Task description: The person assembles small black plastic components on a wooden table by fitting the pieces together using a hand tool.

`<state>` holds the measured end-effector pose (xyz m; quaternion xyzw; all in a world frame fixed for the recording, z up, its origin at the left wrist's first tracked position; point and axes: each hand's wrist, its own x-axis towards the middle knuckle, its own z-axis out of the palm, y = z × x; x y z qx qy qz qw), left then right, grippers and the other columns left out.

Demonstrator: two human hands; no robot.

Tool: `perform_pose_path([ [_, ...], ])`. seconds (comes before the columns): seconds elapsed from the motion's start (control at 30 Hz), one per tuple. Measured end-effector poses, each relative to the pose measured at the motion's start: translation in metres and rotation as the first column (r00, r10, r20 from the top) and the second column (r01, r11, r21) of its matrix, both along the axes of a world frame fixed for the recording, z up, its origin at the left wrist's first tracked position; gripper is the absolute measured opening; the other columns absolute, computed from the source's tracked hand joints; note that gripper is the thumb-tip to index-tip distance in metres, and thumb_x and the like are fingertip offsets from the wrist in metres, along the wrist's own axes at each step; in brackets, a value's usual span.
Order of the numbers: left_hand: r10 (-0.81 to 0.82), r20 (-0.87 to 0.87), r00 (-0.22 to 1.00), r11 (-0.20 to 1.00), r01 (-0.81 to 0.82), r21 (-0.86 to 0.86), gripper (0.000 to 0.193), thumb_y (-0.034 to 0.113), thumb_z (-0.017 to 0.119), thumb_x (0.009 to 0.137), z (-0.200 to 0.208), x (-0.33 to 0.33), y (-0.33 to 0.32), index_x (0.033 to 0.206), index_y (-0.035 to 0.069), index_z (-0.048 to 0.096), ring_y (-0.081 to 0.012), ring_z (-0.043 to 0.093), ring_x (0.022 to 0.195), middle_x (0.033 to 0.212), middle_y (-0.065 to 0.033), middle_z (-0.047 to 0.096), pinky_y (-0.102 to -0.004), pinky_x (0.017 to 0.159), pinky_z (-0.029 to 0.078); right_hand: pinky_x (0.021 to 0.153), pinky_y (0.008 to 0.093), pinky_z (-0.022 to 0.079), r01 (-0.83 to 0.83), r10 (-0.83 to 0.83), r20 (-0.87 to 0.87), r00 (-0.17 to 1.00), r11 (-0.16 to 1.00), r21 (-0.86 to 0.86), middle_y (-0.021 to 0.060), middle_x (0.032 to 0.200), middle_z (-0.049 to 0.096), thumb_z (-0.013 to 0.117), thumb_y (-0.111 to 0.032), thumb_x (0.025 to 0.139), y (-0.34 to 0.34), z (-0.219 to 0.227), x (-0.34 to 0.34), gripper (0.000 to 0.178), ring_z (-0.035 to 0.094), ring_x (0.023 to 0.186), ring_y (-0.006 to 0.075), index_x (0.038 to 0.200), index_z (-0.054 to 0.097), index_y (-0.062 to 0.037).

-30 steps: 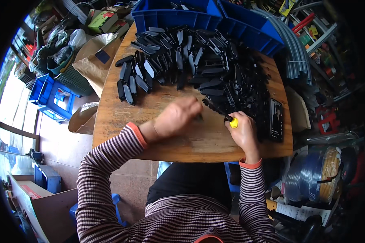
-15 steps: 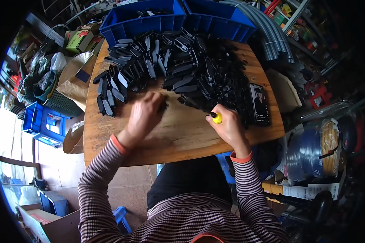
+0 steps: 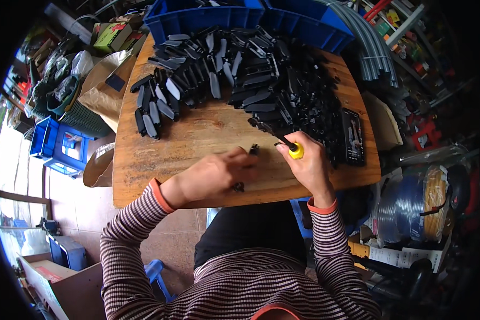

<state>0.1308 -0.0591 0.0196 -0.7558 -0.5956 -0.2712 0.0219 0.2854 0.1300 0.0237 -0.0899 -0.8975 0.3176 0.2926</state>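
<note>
My right hand (image 3: pixel 310 165) is closed around a screwdriver with a yellow handle (image 3: pixel 296 151), its dark end pointing up and left. Black pieces (image 3: pixel 261 126) lie at the edge of the pile just beyond that end. Over the near part of the wooden table (image 3: pixel 197 138), my left hand (image 3: pixel 213 177) is closed on a small black part (image 3: pixel 254 150); its fingertips are slightly blurred. Another dark bit (image 3: pixel 239 187) shows under these fingers, and I cannot tell if it belongs to the same part. A large heap of black blade-shaped plastic parts (image 3: pixel 256 80) covers the far half of the table.
Two blue plastic bins (image 3: pixel 202 20) stand at the table's far edge. A phone (image 3: pixel 353 136) with a lit screen lies at the right edge. Paper bags (image 3: pixel 109 88) and a blue crate (image 3: pixel 61 146) are on the left; wrapped spools (image 3: pixel 410 200) stand on the right.
My left hand has moved right and nearer to me, away from the heap, and a small black part now shows at its fingers. My right hand keeps the screwdriver. The whole view has shifted slightly.
</note>
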Motion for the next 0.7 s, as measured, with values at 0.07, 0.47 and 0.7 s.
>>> perform_pose_path([
  [0.07,-0.067,-0.200,0.977,0.997,0.058,-0.053,0.042,0.012,0.067,0.072,-0.012,0.005,0.004,0.113,0.003,0.062,-0.0259,0.057,0.108,0.122,-0.0128,0.059,-0.0315,0.072,0.057,0.064,0.0330,0.053,0.002,-0.002,0.008,1.000,1.000,-0.031,0.0124,0.084,0.067,0.072,0.002,0.079,-0.004,0.000,-0.003,0.018,0.068,0.076,0.0297,0.092,0.061,-0.0024],
  [0.47,-0.086,-0.306,0.948,0.996,0.089,-0.006,0.035,0.018,0.062,0.076,-0.028,0.018,0.009,0.107,0.001,0.061,-0.0271,0.059,0.110,0.118,-0.0136,0.061,-0.0311,0.085,0.056,0.063,0.0385,0.051,-0.098,0.070,0.130,0.989,0.970,0.223,0.0122,0.085,0.064,0.065,0.007,0.073,-0.019,-0.013,-0.024,0.021,0.064,0.074,0.0337,0.090,0.061,-0.0035],
  [0.7,-0.023,-0.300,0.954,0.991,0.062,0.122,0.032,0.020,0.063,0.077,-0.036,0.018,0.003,0.104,0.002,0.061,-0.0281,0.061,0.109,0.115,-0.0142,0.063,-0.0319,0.084,0.055,0.061,0.0320,0.050,-0.300,0.272,0.207,0.940,0.946,0.119,0.0091,0.082,0.064,0.069,-0.002,0.079,0.002,0.007,-0.029,0.015,0.063,0.067,0.0254,0.091,0.061,-0.0033],
])
